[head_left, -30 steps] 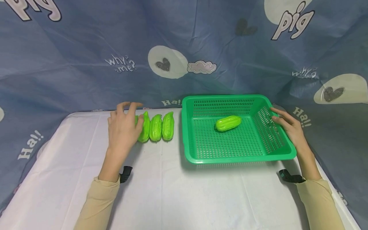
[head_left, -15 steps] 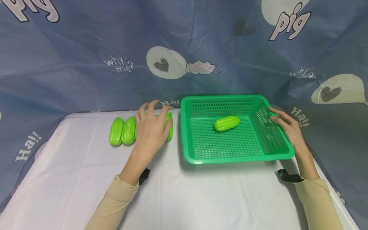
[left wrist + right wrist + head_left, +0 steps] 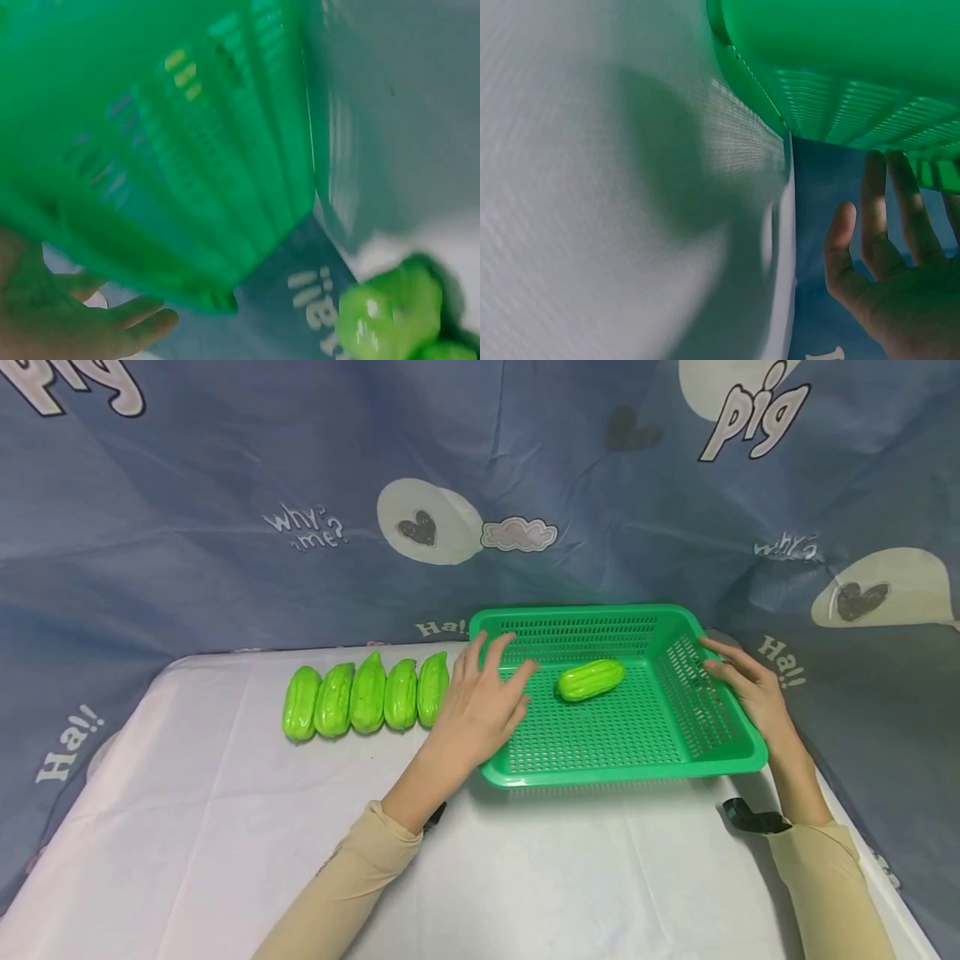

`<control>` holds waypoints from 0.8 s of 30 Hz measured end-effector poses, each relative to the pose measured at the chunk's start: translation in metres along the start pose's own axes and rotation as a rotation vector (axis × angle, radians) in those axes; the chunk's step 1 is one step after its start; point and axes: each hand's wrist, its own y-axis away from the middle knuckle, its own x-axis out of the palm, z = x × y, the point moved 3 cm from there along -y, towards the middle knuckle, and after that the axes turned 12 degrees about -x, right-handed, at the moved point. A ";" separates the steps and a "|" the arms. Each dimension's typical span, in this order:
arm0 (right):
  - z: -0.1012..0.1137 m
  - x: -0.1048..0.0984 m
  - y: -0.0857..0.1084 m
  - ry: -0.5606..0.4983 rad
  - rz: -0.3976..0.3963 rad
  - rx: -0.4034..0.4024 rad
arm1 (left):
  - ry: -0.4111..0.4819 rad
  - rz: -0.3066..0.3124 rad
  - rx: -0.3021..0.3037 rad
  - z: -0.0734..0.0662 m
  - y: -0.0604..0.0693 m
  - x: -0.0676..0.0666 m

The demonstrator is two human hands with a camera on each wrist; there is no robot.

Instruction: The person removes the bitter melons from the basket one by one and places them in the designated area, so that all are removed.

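My left hand (image 3: pixel 483 706) is over the left rim of a green plastic basket (image 3: pixel 622 772). Its fingers are spread and hold nothing; in the left wrist view the fingers (image 3: pixel 139 311) show beside the basket wall (image 3: pixel 187 172). My right hand (image 3: pixel 753 693) holds the basket's right rim, thumb at the inner side, with the other fingers (image 3: pixel 907 206) fairly straight along the outside in the right wrist view. One light-green ridged vegetable, like a bitter melon (image 3: pixel 591 680), lies in the basket. Several similar bitter melons (image 3: pixel 367 695) lie side by side left of the basket.
A white cloth covers the table (image 3: pixel 555 877). Behind it hangs a blue printed curtain (image 3: pixel 360 577), close to the basket's far side. Black wrist devices (image 3: pixel 753 820) sit at the cuffs.
My left hand has moved right, from the left end of the bitter melon row to the basket's left rim, uncovering the row. My right hand stays at the basket's right rim.
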 end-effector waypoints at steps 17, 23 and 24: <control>0.001 0.002 -0.001 -0.023 -0.004 -0.004 | -0.077 0.263 0.026 -0.040 -0.016 0.038; 0.000 0.000 0.000 -0.018 -0.004 0.006 | -0.140 0.483 0.016 -0.048 -0.024 0.048; 0.000 0.000 0.000 -0.018 -0.005 0.006 | -0.145 0.518 0.016 -0.049 -0.025 0.049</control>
